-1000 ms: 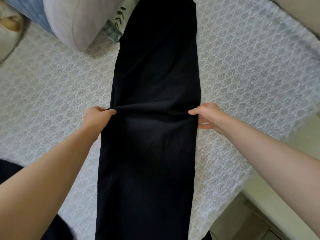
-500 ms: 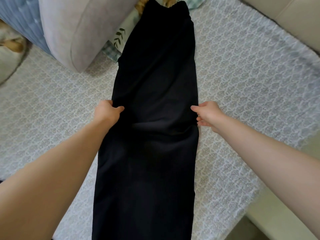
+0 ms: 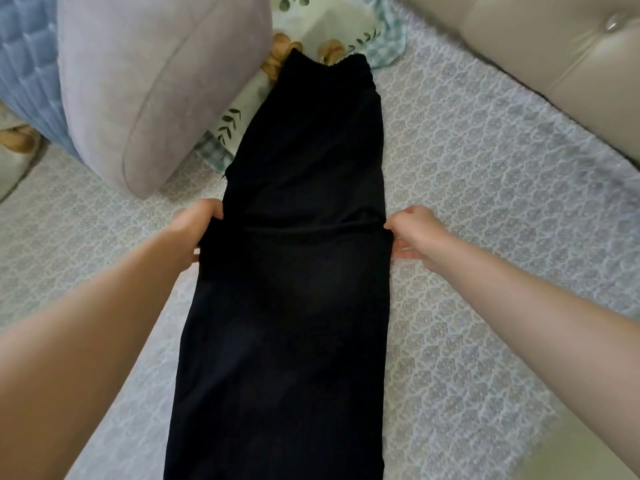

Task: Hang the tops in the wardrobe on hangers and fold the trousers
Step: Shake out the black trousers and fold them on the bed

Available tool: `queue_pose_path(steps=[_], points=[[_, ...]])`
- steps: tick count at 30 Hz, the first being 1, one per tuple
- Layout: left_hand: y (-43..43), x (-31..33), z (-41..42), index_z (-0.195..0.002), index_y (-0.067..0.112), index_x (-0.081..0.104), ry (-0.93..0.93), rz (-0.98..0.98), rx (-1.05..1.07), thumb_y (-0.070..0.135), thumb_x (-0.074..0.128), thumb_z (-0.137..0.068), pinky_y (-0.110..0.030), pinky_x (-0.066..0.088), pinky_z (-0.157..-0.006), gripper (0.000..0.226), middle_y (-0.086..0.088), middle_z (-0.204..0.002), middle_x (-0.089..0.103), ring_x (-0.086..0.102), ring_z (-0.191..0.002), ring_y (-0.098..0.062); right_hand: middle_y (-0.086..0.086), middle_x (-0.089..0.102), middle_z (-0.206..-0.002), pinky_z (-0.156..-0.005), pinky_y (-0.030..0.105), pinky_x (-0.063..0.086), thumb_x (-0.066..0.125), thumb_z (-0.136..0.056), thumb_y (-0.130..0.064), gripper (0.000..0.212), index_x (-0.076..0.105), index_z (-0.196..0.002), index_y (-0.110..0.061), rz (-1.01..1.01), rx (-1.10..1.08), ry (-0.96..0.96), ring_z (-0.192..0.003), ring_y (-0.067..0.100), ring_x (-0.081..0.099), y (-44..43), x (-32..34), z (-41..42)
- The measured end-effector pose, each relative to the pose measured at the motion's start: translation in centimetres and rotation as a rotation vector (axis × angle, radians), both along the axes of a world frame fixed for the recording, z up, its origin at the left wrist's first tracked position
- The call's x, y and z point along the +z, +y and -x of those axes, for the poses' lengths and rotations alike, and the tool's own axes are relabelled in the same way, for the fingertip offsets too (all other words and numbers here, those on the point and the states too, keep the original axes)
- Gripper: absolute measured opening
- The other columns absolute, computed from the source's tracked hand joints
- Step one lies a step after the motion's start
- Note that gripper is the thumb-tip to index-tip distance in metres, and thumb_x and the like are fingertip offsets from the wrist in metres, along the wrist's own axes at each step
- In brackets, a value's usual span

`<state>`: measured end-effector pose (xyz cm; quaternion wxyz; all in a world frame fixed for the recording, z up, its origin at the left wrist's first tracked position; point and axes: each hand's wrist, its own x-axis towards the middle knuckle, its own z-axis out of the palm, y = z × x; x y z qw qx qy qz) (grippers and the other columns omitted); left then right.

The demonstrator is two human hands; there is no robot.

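finding 1, far left: a lilac pillow (image 3: 156,84) lies just beside the trousers' upper left edge. if the fold is swung far or wide, cloth may catch on it and land crooked.

finding 2, left hand (image 3: 194,233): fingers are curled round the left edge of the trousers, with cloth bunched in the grip. the bunching pulls that edge inward, so a crease set here would likely be uneven.

finding 3, centre: the black trousers (image 3: 298,306) lie lengthwise on the patterned cover (image 3: 485,202), waistband far, legs running near and out of frame. a raised ridge crosses them between the two hands. the waistband rests on a floral cloth (image 3: 332,26); dragging the trousers could pull that cloth along. whether the leg ends hang off the bed cannot be told; if so, their weight may slide the garment near.

finding 4, right hand (image 3: 419,233): thumb and fingertips pinch the right edge, a lighter hold than the left. judged risk: the edge slips out on lifting, or the two sides rise unequally and the fold skews.

finding 5, far right: a padded headboard (image 3: 554,57) stands well apart; no hazard judged.
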<state>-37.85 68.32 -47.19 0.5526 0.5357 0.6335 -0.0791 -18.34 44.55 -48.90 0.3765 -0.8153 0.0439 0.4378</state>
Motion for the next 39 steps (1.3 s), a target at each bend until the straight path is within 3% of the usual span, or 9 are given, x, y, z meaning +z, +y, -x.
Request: queue_pose_path(steps=[6, 9, 14, 18, 22, 28, 32, 34, 39], points=[[3.1, 0.3, -2.7, -0.107, 0.015, 0.067, -0.06, 0.098, -0.073, 0.048, 0.066, -0.086, -0.035, 0.053, -0.081, 0.04, -0.001, -0.1, 0.069, 0.068, -0.084, -0.02, 0.007, 0.06, -0.112, -0.085, 0.035, 0.056, 0.051, -0.097, -0.021, 0.03, 0.053, -0.125, -0.009, -0.038, 0.153, -0.111, -0.098, 0.02, 0.062, 3.9, 1.2, -3.6], [3.1, -0.3, -4.2, -0.114, 0.012, 0.067, -0.029, -0.038, -0.14, 0.039, 0.077, -0.082, -0.042, 0.056, -0.091, 0.044, -0.006, -0.107, 0.071, 0.071, -0.093, -0.026, 0.006, 0.059, -0.106, -0.082, 0.033, 0.056, 0.052, -0.1, -0.026, 0.02, 0.053, -0.11, -0.01, -0.049, 0.21, -0.147, -0.1, 0.021, 0.061, 5.7, 1.1, -4.7], [3.3, -1.3, -6.6, -0.124, 0.006, 0.063, -0.046, -0.219, -0.128, 0.02, 0.069, -0.092, -0.038, 0.055, -0.087, 0.036, -0.012, -0.109, 0.069, 0.067, -0.087, -0.025, 0.008, 0.063, -0.109, -0.077, 0.036, 0.058, 0.057, -0.094, -0.044, 0.051, 0.05, -0.126, -0.005, 0.066, 0.323, -0.219, -0.092, 0.023, 0.064, 7.8, -0.3, -6.0], [4.6, -1.2, -8.9, -0.13, 0.01, 0.06, -0.106, -0.31, -0.068, 0.02, 0.062, -0.097, -0.038, 0.053, -0.089, 0.034, -0.011, -0.113, 0.067, 0.066, -0.091, -0.027, 0.008, 0.056, -0.074, -0.08, 0.038, 0.057, 0.055, -0.098, -0.035, 0.034, 0.053, -0.085, -0.003, 0.175, 0.443, -0.281, -0.075, 0.024, 0.061, 9.0, -1.2, -7.4], [6.1, -1.7, -10.9, -0.143, 0.013, 0.048, -0.114, -0.263, -0.078, 0.028, 0.064, -0.095, -0.048, 0.05, -0.1, 0.053, -0.014, -0.127, 0.063, 0.063, -0.109, -0.034, 0.003, 0.044, -0.066, -0.05, 0.024, 0.036, 0.045, -0.103, -0.018, 0.037, 0.039, -0.066, -0.011, 0.243, 0.497, -0.397, -0.056, 0.014, 0.042, 9.9, -1.6, -9.8], [7.2, -2.7, -12.7, -0.144, 0.013, 0.046, -0.06, -0.21, -0.162, 0.05, 0.068, -0.087, -0.047, 0.048, -0.102, 0.071, -0.011, -0.13, 0.06, 0.061, -0.114, -0.035, 0.008, 0.056, -0.093, -0.049, 0.026, 0.039, 0.047, -0.096, -0.015, 0.011, 0.051, -0.105, -0.011, 0.144, 0.199, -0.353, -0.065, 0.016, 0.051, 10.3, -3.3, -11.9], [6.1, -2.9, -13.6, -0.138, -0.001, 0.046, 0.217, -0.376, -0.401, 0.061, 0.058, -0.089, -0.04, 0.049, -0.093, 0.08, -0.019, -0.128, 0.058, 0.058, -0.112, -0.039, 0.008, 0.06, -0.123, -0.086, 0.041, 0.056, 0.065, -0.079, -0.036, 0.065, 0.045, -0.134, -0.008, -0.123, -0.13, -0.03, -0.102, 0.027, 0.062, 11.0, -2.6, -12.1], [5.4, -2.5, -14.1, -0.136, -0.004, 0.046, 0.288, -0.464, -0.433, 0.055, 0.059, -0.091, -0.04, 0.048, -0.085, 0.075, -0.022, -0.126, 0.057, 0.057, -0.109, -0.04, 0.007, 0.063, -0.122, -0.093, 0.045, 0.053, 0.069, -0.077, -0.042, 0.066, 0.05, -0.133, -0.012, -0.209, -0.117, 0.086, -0.107, 0.027, 0.063, 11.1, -2.4, -12.0], [4.6, -1.0, -14.7, -0.13, 0.008, 0.055, -0.065, -0.425, -0.266, 0.035, 0.067, -0.092, -0.039, 0.053, -0.087, 0.048, -0.013, -0.113, 0.065, 0.065, -0.094, -0.029, 0.005, 0.066, -0.115, -0.089, 0.041, 0.056, 0.064, -0.09, -0.031, 0.042, 0.055, -0.126, -0.012, -0.335, -0.151, -0.046, -0.101, 0.023, 0.065, 9.9, -1.1, -11.9]])
